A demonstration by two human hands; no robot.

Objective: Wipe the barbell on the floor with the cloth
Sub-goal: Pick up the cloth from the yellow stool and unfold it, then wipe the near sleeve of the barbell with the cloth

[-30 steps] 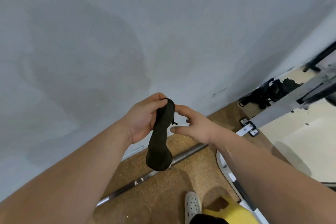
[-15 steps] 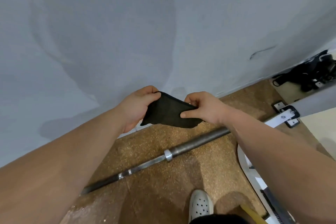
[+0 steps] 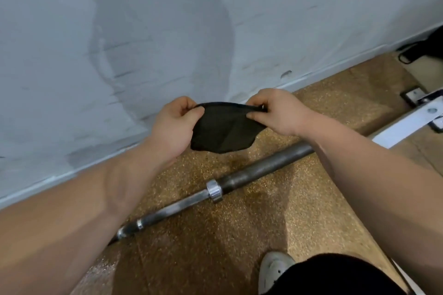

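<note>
— Cloth?
— You're pinching its top edge with your left hand and right hand, holding it spread between them.
— Barbell?
— It's lying on the floor below, nearer you than both hands, touching neither.

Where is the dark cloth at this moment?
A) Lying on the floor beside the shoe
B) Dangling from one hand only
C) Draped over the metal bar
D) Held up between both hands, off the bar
D: the left hand and the right hand each pinch the top edge of the cloth, which hangs spread between them, apart from the barbell.
</note>
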